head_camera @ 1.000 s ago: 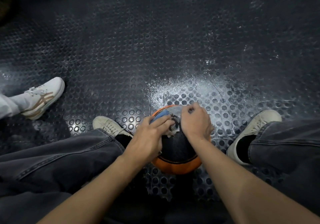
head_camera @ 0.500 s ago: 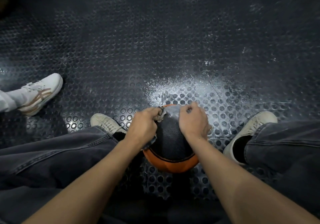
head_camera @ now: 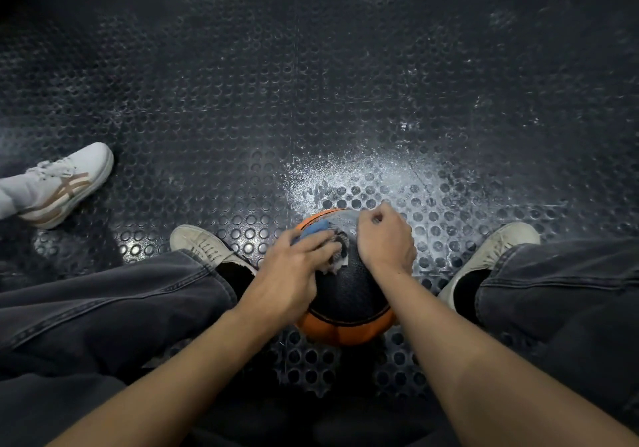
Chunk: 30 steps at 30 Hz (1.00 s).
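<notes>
Left hand pressed a blue cloth onto the ball with flattened fingers, hiding most of the cloth. Right hand sat curled on the ball; what it held could not be told.

orange-and-black ball, blue cloth

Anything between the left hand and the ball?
Yes: a blue and white cloth lies under the left hand on the ball, in the head view.

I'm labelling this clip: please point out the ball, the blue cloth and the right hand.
ball (head_camera: 349, 294): head view, on its black panel.
blue cloth (head_camera: 314, 228): head view, on the visible blue fold.
right hand (head_camera: 385, 239): head view, on the back of the hand.
</notes>
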Tool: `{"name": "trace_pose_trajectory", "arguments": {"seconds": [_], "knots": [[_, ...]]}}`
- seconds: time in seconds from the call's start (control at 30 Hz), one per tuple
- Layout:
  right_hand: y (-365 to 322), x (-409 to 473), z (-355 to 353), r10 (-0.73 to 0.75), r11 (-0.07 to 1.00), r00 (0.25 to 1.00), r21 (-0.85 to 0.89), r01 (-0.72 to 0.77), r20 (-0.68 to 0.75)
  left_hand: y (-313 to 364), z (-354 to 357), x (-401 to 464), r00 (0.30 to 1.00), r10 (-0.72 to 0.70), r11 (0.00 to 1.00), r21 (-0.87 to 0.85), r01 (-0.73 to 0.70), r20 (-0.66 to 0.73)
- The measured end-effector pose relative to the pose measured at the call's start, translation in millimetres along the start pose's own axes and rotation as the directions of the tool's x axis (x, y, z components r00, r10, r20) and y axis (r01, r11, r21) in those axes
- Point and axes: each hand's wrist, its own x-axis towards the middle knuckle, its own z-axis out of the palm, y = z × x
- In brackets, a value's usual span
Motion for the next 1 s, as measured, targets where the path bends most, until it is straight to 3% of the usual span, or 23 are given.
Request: {"name": "trace_pose_trajectory", "arguments": {"seconds": [0.07,0.2,0.27,0.4,0.43,0.53,0.57,0.67,0.73,0.83,0.93,1.0], "knots": [[2,2,-1,-0.032,0.999,0.999,0.004,0.032,0.021,-11,-2,4,1.000,0.015,1.000,-0.028,-0.014,0.027],[-5,-6,3,-0.040,0.999,0.999,-0.028,0.041,0.034,-16,-4,43,0.937,-0.348,0.917,-0.203,0.344,0.016],[-5,-6,3,-0.029,0.999,0.999,-0.026,0.029,0.019,-2,-8,39,0.953,-0.301,0.936,-0.188,0.298,0.012],[4,4,-3,-0.045,0.999,0.998,-0.013,0.046,0.043,-4,-7,2,1.000,-0.013,0.998,-0.069,0.014,0.013],[4,4,-2,-0.067,0.998,0.996,-0.018,0.068,0.058,-13,-7,5,0.999,-0.049,0.996,-0.070,0.050,0.016],[-5,-3,4,-0.088,0.995,0.995,-0.037,0.090,0.051,-20,-8,31,0.942,-0.334,0.921,-0.200,0.335,0.039],[-6,-6,5,-0.074,0.996,0.996,-0.044,0.076,0.041,-14,-8,34,0.932,-0.360,0.906,-0.226,0.359,0.040],[-6,-8,3,-0.028,0.997,0.999,-0.065,0.030,0.025,5,-4,11,0.991,-0.136,0.980,-0.148,0.135,0.001],[-7,-6,-1,-0.019,0.997,0.999,-0.069,0.021,0.028,9,0,-10,0.994,-0.075,0.995,-0.065,0.081,0.076],[-12,-3,0,-0.006,0.998,0.998,-0.069,0.011,0.069,-2,8,-11,0.976,-0.191,0.975,-0.090,0.201,0.108],[-11,-3,1,-0.026,0.996,0.995,-0.082,0.034,0.096,-10,12,10,0.966,-0.247,0.952,-0.207,0.227,-0.076],[-7,-6,2,-0.093,0.987,0.990,-0.117,0.106,0.109,-21,9,31,0.914,-0.388,0.898,-0.272,0.345,-0.120]]}}
